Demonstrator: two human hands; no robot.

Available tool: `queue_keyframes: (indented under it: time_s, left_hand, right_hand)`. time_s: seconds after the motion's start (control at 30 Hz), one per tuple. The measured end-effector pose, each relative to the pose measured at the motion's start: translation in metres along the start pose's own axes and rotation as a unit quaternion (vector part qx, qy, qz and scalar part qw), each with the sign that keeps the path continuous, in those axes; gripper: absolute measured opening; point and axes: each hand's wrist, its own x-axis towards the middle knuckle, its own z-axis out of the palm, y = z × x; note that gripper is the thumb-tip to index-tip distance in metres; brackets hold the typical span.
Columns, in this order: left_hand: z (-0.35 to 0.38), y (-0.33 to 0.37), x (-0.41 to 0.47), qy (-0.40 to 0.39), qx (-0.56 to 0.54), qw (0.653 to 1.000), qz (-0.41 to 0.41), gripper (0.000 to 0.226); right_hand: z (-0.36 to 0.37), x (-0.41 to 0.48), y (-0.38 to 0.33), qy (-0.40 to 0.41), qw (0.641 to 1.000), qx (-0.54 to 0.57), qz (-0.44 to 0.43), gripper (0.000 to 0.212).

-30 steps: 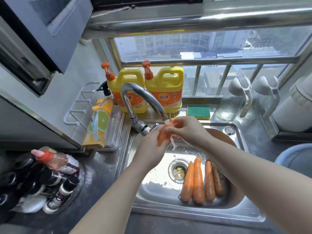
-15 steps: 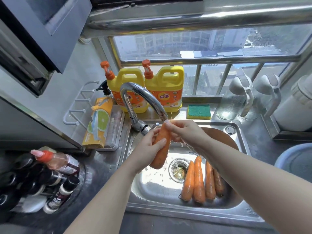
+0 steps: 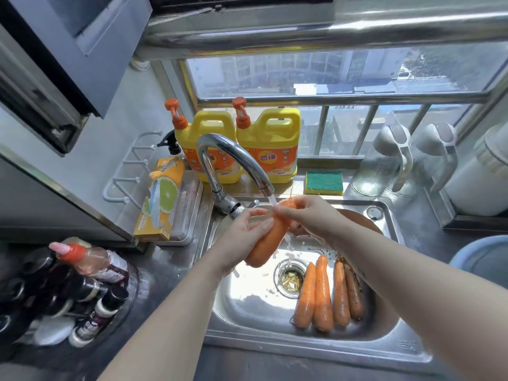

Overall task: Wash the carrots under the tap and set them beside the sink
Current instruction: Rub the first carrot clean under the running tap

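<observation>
Both my hands hold one fat orange carrot (image 3: 265, 243) under the running chrome tap (image 3: 233, 158). My left hand (image 3: 242, 237) grips its lower half, and my right hand (image 3: 305, 215) pinches its top end where the water stream lands. Several more carrots (image 3: 323, 292) lie side by side in the steel sink (image 3: 247, 312), right of the drain (image 3: 291, 276).
Two yellow detergent jugs (image 3: 269, 144) and a green sponge (image 3: 324, 182) stand behind the sink. A lemon-print box (image 3: 162, 199) lies at the left, with sauce bottles (image 3: 82, 270) further left. Clear jugs (image 3: 393, 160) and a blue basin (image 3: 483, 259) are at the right.
The carrot has come further out of my left hand, so more of its length shows, tilted under the tap. Water now runs onto its top end.
</observation>
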Motion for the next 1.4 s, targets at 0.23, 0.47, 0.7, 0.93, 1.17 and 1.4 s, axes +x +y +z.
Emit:
queue_keyframes:
  time_s: [0.23, 0.47, 0.7, 0.93, 1.17, 1.4]
  left_hand:
    - [-0.007, -0.006, 0.002, 0.007, -0.060, 0.998, 0.015, 0.047]
    - [0.004, -0.006, 0.010, 0.050, -0.118, 0.990, 0.062, 0.060]
    - [0.028, 0.004, 0.015, 0.171, -0.107, 0.978, 0.055, 0.013]
    - [0.014, -0.005, 0.008, 0.062, -0.023, 0.996, 0.066, 0.050]
    - [0.021, 0.006, 0.015, 0.120, -0.086, 0.987, 0.055, 0.031]
    - [0.007, 0.009, 0.016, 0.077, -0.085, 0.990, 0.086, 0.049]
  right_hand:
    - [-0.017, -0.008, -0.001, 0.074, 0.994, 0.072, 0.024, 0.029]
    - [-0.032, -0.012, -0.008, 0.011, 0.995, -0.102, -0.002, 0.036]
    - [-0.014, -0.020, -0.017, -0.001, 0.818, -0.564, -0.115, 0.043]
    - [-0.011, -0.017, -0.008, -0.057, 0.847, -0.522, -0.085, 0.031]
    - [-0.005, -0.016, -0.006, -0.002, 0.807, -0.579, -0.118, 0.039]
    - [-0.005, -0.009, -0.003, 0.031, 0.794, -0.589, -0.149, 0.041]
